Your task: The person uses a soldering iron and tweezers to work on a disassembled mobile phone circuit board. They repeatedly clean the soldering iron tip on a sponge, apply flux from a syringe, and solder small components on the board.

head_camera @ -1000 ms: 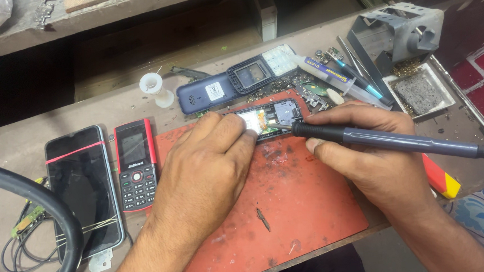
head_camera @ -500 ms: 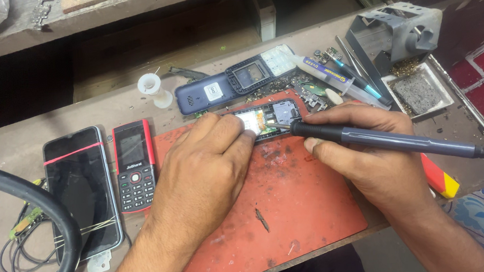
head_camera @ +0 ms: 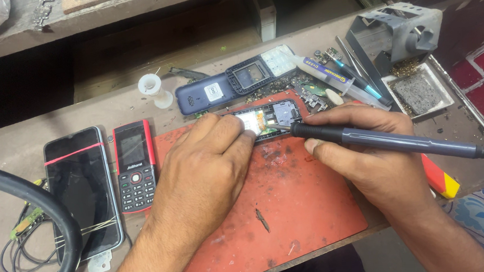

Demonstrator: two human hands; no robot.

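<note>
The opened phone (head_camera: 268, 119) lies at your fingertips on the far edge of the red mat (head_camera: 292, 206), just beyond your left hand (head_camera: 207, 167) and up-left of your right hand (head_camera: 368, 155). It looks light, so it will probably skid on the mat unless pinned; its bare circuit board is thin, stiff and fragile, with small parts easily knocked or scorched. Hold it by the plastic frame edges, never by the board face.

Your left hand lies flat and loosely curled, fingers together, tips pressing the near-left end of the phone to steady it. It grips nothing; it only bears down.

Your right hand is closed round the soldering iron (head_camera: 384, 140) in a pen grip, thumb and forefinger pinching the dark handle close to the front. The tip reaches left to the board, seemingly touching it just past your left fingertips. The iron is rigid and its tip is likely hot; keep your hold on the handle, and mind the cord trailing off to your right.

Beyond both hands lies a blue phone shell (head_camera: 232, 82). Left of your left hand lie a red keypad phone (head_camera: 135, 163) and a black smartphone (head_camera: 81, 192).
</note>
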